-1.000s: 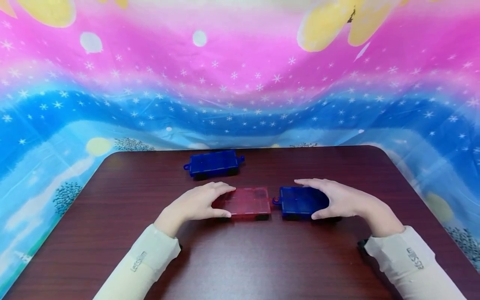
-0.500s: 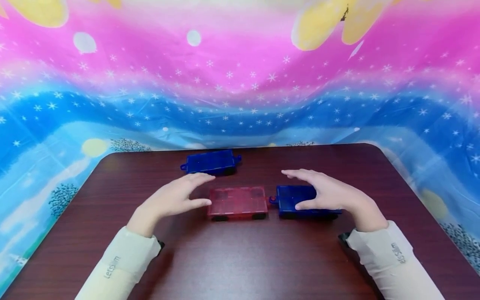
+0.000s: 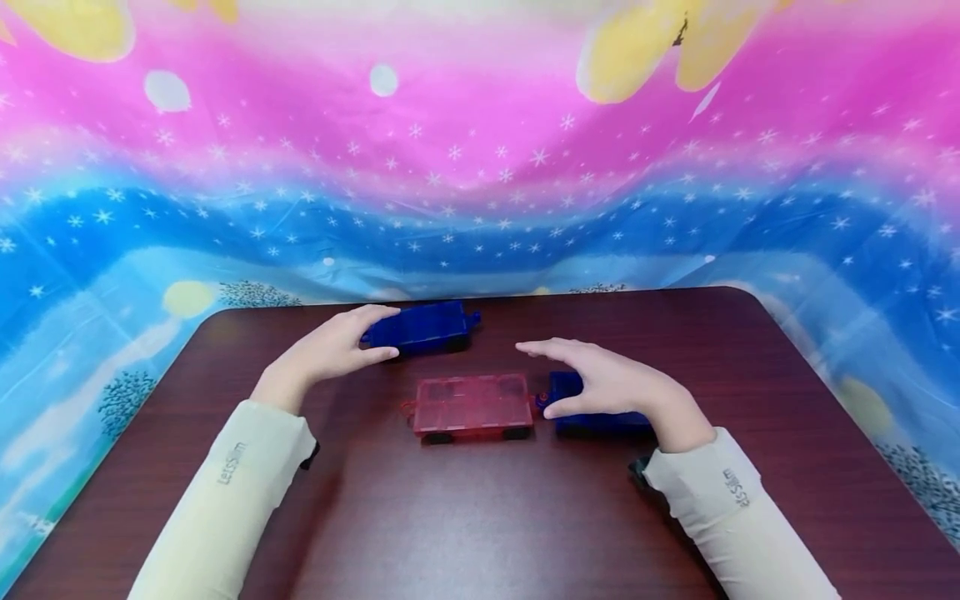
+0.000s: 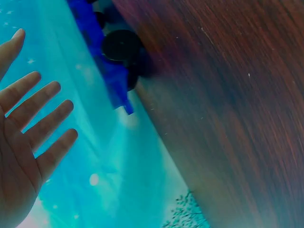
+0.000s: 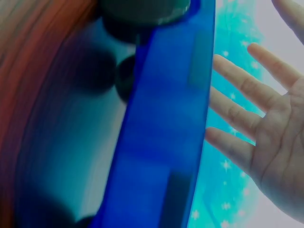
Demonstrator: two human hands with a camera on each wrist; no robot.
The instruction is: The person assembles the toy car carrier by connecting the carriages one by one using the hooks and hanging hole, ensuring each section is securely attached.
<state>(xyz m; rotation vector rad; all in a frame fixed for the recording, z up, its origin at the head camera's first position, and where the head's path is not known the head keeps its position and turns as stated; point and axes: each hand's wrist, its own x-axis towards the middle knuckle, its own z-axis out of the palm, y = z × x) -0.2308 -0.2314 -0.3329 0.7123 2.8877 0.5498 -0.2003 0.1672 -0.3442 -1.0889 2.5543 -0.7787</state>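
In the head view my left hand (image 3: 327,347) is at the left end of the rear blue wheeled car (image 3: 420,327), thumb and fingers spread apart around that end; contact cannot be told. The left wrist view shows the left hand (image 4: 33,137) with straight, parted fingers beside the blue car (image 4: 102,57). My right hand (image 3: 615,379) is spread above the front blue car (image 3: 600,421), hiding much of it. In the right wrist view the right fingers (image 5: 237,114) are extended behind the blue car (image 5: 156,128). A red translucent car (image 3: 474,404) lies left of the front blue one, their ends meeting at the couplings.
The dark wooden table (image 3: 480,517) carries all three cars. A pink and blue patterned cloth (image 3: 480,192) hangs behind the table's back edge and along its sides.
My left hand has left the red car and moved back and left to the rear blue car. My right hand has opened off the front blue car and shifted left over it.
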